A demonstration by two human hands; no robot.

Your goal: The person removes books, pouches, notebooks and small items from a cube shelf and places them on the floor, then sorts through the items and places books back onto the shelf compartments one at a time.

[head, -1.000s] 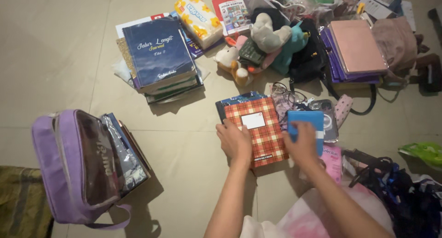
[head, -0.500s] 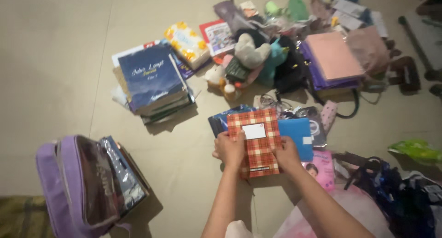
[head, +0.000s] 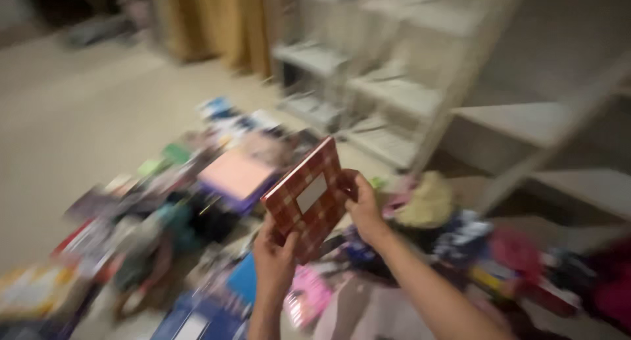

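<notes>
Both my hands hold a red plaid notebook [head: 307,198] with a pale label, lifted off the floor and tilted. My left hand [head: 275,260] grips its lower left corner. My right hand [head: 363,208] grips its right edge. Under the notebook, blue books [head: 227,294] and a pink item [head: 307,295] lie on the floor. The whole view is motion-blurred.
Many books, bags and toys are strewn on the beige floor, among them a pink and purple case [head: 235,175]. A pale shelving unit [head: 394,83] with open shelves stands ahead and to the right. A yellowish curtain [head: 210,21] hangs at the back.
I lifted the plaid notebook from the floor with both hands. My head has turned up and to the right, so the shelves are now in view and the purple backpack is out of view.
</notes>
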